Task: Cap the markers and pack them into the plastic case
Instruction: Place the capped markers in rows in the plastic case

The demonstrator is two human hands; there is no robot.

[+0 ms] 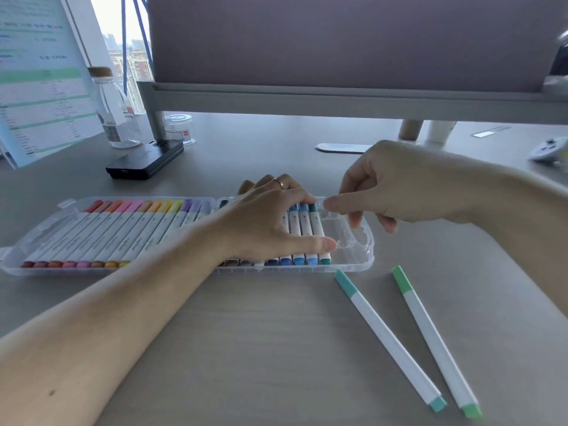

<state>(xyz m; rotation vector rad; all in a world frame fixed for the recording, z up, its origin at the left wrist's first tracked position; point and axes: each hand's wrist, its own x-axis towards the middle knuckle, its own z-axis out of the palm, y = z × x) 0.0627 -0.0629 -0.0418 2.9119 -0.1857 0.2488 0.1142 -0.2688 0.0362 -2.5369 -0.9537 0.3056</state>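
Tabletop (246, 333): grey, beneath both hands.
Plastic case (368, 252): clear, under the hands, nearly filled with capped markers (123, 238).
Left hand (270, 222): spread flat, pressed onto the packed row.
Right hand (399, 192): fingers curled at the case's far rim; pinch cannot be told.
Loose: teal marker (388, 341), green marker (436, 341), capped, nearer than the right hand.

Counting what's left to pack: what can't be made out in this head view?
Head view:
1. Markers under the left hand: hidden by the hand.
2. Right hand fingertips: blurred; a grip cannot be told.
3. Plastic case right-end slots: clear plastic, count unclear.
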